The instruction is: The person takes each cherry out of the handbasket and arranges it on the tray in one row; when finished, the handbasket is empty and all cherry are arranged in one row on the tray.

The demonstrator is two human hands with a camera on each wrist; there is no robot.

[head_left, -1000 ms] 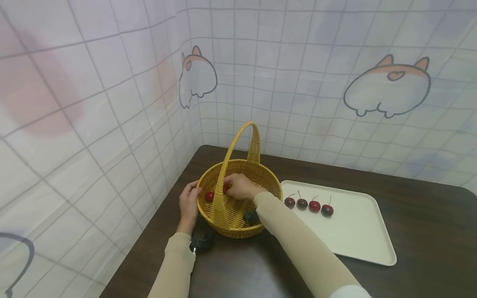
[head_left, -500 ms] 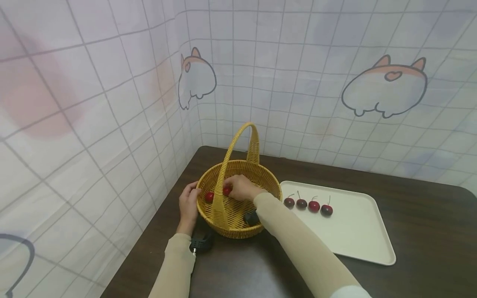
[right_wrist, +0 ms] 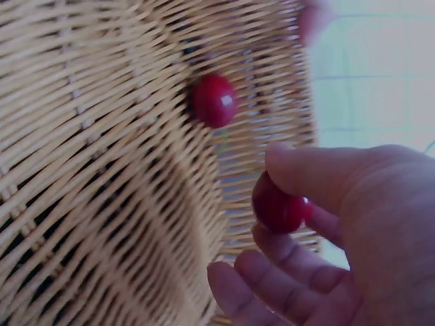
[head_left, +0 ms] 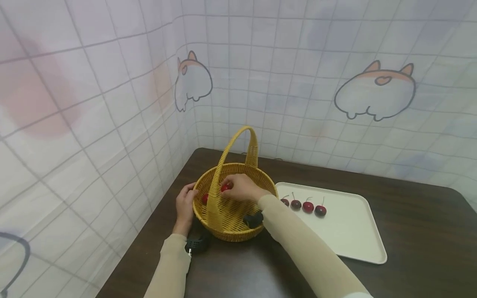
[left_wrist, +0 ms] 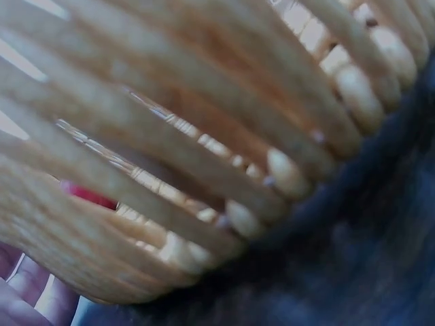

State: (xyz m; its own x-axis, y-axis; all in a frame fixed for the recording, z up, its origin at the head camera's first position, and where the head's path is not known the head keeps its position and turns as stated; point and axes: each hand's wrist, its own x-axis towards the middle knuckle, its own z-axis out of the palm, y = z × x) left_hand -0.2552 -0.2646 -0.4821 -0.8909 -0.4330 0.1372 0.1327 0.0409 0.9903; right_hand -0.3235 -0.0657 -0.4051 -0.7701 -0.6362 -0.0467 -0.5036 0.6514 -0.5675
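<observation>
A yellow wicker basket (head_left: 232,236) with a tall arched handle stands on the dark table. At its left side my left hand (head_left: 184,208) grips the rim. My right hand (head_left: 243,188) reaches inside the basket. Between thumb and fingers it pinches a red cherry (right_wrist: 279,207), raised off the woven bottom. Another cherry (right_wrist: 215,101) lies in the basket against the wall, partly behind the handle in the head view. Through the slats, the left wrist view shows a bit of red cherry (left_wrist: 90,195) and fingers of my left hand (left_wrist: 34,295) outside the weave.
Right of the basket lies a white tray (head_left: 354,231) with several dark red cherries (head_left: 307,207) in a row near its left end, stems up. A black wrist strap (head_left: 197,244) is on the left wrist. Patterned cloth walls (head_left: 298,103) border the table behind and left.
My right hand has lifted the cherry slightly from low in the basket. The left hand keeps its hold on the rim. The head view has shifted a little.
</observation>
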